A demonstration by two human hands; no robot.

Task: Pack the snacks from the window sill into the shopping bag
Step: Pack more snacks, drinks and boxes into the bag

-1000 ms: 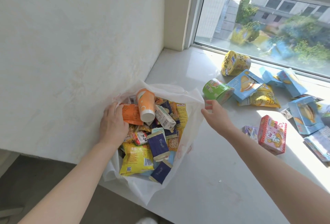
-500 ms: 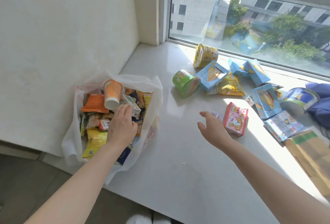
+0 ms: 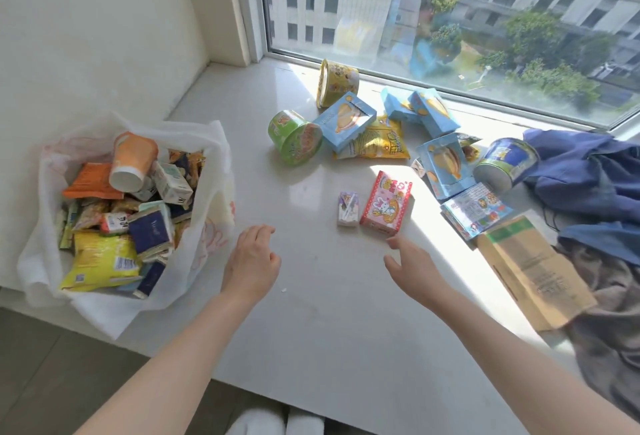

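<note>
Nearby lies a pink rabbit-print box (image 3: 386,203) (left hand (image 3: 251,261), right hand (image 3: 414,270): loose, empty grips).

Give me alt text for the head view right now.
A person's empty left grip and right grip reach open over a white window sill, the right nearest a pink snack box; a full white shopping bag sits left.

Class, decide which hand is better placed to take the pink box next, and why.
Right. The right hand is open just short of the pink box; the left hand is nearer the bag.
</note>
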